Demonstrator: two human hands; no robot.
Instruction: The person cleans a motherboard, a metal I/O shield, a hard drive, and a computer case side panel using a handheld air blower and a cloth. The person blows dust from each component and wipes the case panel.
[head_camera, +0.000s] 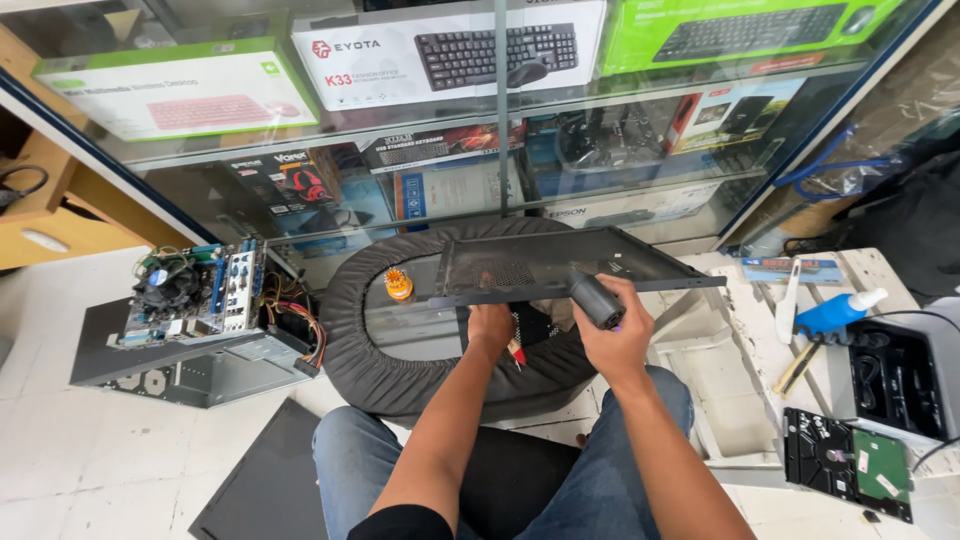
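A white tiled floor (90, 460) is seen, with an open computer case (190, 345) laid at left. A round black stool (400, 375) is placed centrally, a hard drive (848, 462) at near right.

We record: metal panel (560, 265), dark grey, perforated patch near its middle; blower nozzle (597, 300), grey-black, with what may be a purple base; stool cushion (400, 375), black; small bottle (398, 284), orange; spray bottle (835, 312), blue with white cap; hard drive (848, 465), green board; jeans (600, 480), blue.
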